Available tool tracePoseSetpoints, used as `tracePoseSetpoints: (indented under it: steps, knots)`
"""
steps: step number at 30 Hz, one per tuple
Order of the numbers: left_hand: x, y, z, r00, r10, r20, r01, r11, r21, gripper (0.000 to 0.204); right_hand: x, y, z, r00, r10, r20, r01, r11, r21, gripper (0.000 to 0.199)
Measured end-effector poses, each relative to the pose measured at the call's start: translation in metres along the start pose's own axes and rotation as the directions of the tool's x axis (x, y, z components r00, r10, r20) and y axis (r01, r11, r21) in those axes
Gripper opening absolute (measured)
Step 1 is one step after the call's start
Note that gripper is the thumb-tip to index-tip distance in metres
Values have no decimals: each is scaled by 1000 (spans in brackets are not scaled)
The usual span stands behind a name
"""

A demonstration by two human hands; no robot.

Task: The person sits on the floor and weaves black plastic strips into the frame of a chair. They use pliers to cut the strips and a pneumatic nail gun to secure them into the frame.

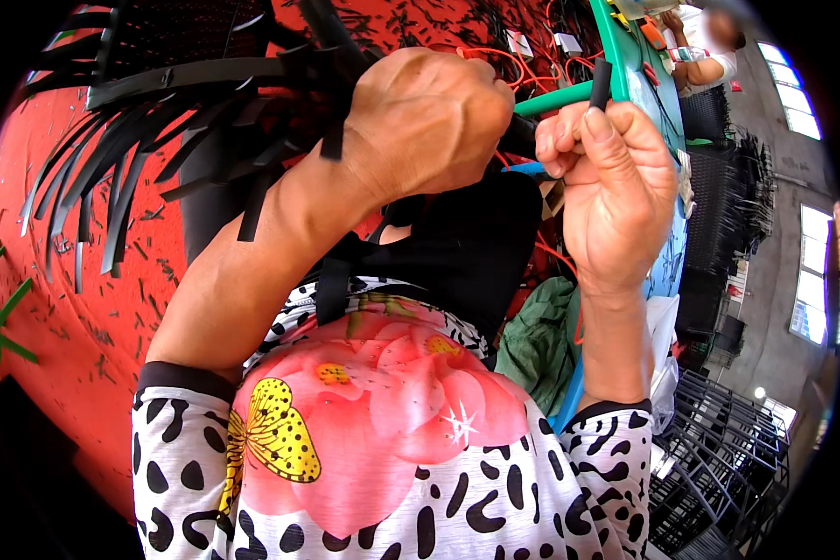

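A white shirt (383, 420) with black spots, a pink flower print and 1 yellow butterfly fills the foreground, 2 bare forearms rising past it. Beyond spreads a red floor covering (93, 401). At the upper left, a woven black panel (168, 39) bristles with loose flat black strips (257, 205), several hanging close to the left forearm. The left hand (427, 121) is balled into a fist, its back uppermost; whether its curled fingers grip anything cannot be told. Apart from it, slightly lower, the right hand (621, 191) pinches a black strip end (600, 84) between thumb and bent index finger; the end juts above the thumb. Red cords (518, 70) tangle beyond, and small black scraps (149, 214) litter the floor covering.

The pinch looks narrow, so a sudden hard pull could let the strip slip free or scrape the thumb. The hanging strips could snag the left forearm if it swings outward.
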State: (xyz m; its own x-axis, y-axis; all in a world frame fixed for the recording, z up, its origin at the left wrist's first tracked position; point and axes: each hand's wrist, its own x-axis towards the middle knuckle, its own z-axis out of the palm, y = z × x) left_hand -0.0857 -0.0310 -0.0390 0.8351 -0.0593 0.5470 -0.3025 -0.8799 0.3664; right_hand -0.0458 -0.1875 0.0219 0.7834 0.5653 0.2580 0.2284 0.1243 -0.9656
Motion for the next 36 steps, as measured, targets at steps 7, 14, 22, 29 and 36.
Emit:
tracePoseSetpoints:
  steps: [7,14,22,29,36]
  knots:
    - [3,1,1,1000,26,10,-26,999,35,17,45,-7,-21,980,107,170,-69,974,-215,14]
    - [8,-2,-1,999,27,39,-30,996,84,21,85,27,-18,945,-298,132,309,694,-651,24]
    - [16,-3,-6,990,134,-32,-133,991,31,16,105,58,-35,945,-272,184,309,550,-776,24]
    - [21,-11,-3,986,145,-82,-147,989,-16,15,123,79,-36,963,13,270,224,523,-823,29]
    - [23,-4,-9,983,180,-19,-176,976,129,30,132,91,-40,917,179,356,211,539,-816,27]
